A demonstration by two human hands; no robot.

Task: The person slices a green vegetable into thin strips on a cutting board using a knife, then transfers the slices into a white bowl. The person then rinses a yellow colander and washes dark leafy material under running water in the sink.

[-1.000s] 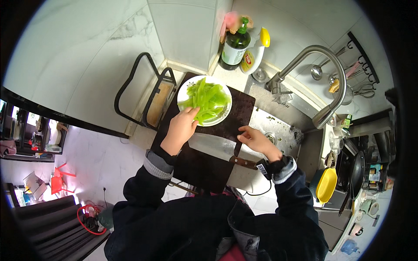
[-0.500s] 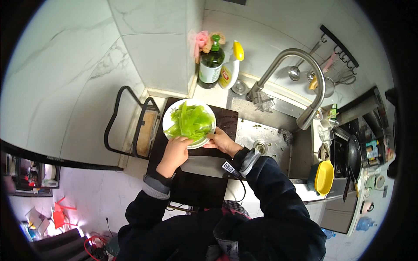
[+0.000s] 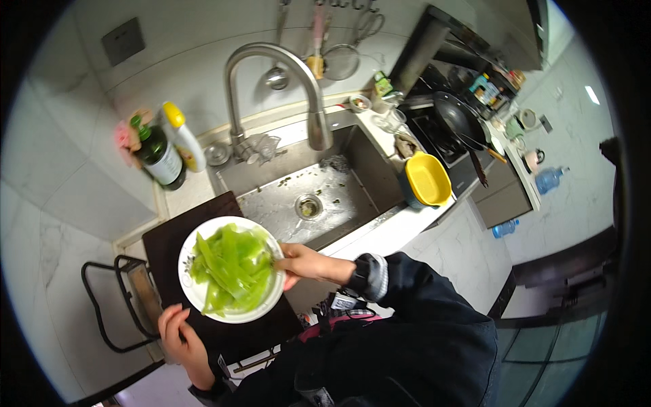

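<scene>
My right hand grips the right rim of a white plate heaped with light green vegetable slices. The plate is held over a dark cutting board, and it hides much of the board's middle. Off the plate's lower left, my left hand holds nothing, its fingers slightly bent and apart.
A steel sink with green scraps lies beyond the board, under a tall tap. Bottles stand at its left corner. A yellow basin sits right of it, near a black wok. A black rack stands left.
My left hand has come off the slices and the plate, moving to the lower left. My right hand still has the plate. The view has swung right toward the sink and stove.
</scene>
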